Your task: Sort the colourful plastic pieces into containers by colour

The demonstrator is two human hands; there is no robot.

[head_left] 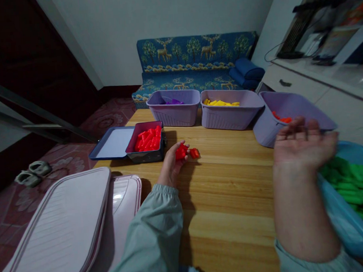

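Observation:
My left hand [173, 161] rests on the wooden table [229, 199] with its fingers closed on red plastic pieces [181, 151]. One more red piece [194, 153] lies on the table just right of them. A small dark tin [147, 143] full of red pieces stands left of that hand, its lid [113, 143] open flat. My right hand [303, 146] hovers palm up with its fingers spread and nothing in it, between a tilted lilac bin [288, 116] with red pieces and a blue basin [354, 206] of green pieces.
Two more lilac bins stand at the table's far edge, one [175, 107] with purple pieces and one [229, 107] with yellow pieces. Stacked pink lids [66, 227] lie at the near left. A blue patterned sofa [195, 64] is behind; slippers [31, 171] are on the floor.

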